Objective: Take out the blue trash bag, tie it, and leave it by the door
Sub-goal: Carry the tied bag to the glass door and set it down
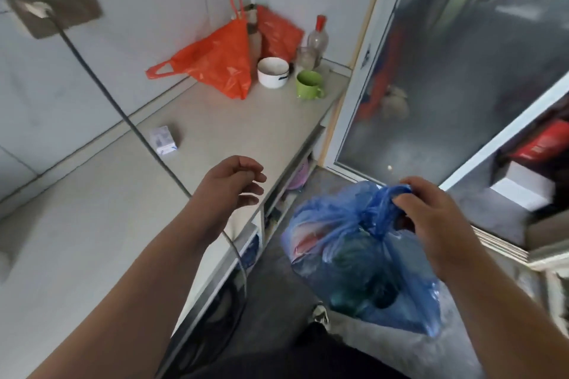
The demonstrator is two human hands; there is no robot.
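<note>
1. While the right hand is closed around the gathered top of the blue trash bag, the bag hangs in the air above the dark floor, at the near right of the scene.
2. The left hand holds nothing; its fingers are loosely open and it hovers over the near edge of the counter, apart from the bag.
3. The neck of the bag looks twisted and bunched just under the right hand, so I judge that the bag is already taken out and tied, or nearly tied. Whether the knot is complete I cannot tell, because the fingers cover part of it.
4. What is left, in my judgement, is to carry the bag to the door and put it down there. The glass door stands at the far right, near the bag, so this last step seems short.
5. Farther away on the counter are an orange bag, a white bowl and a green cup, all well apart from the hands. A grey cable runs across the counter from the wall.
</note>
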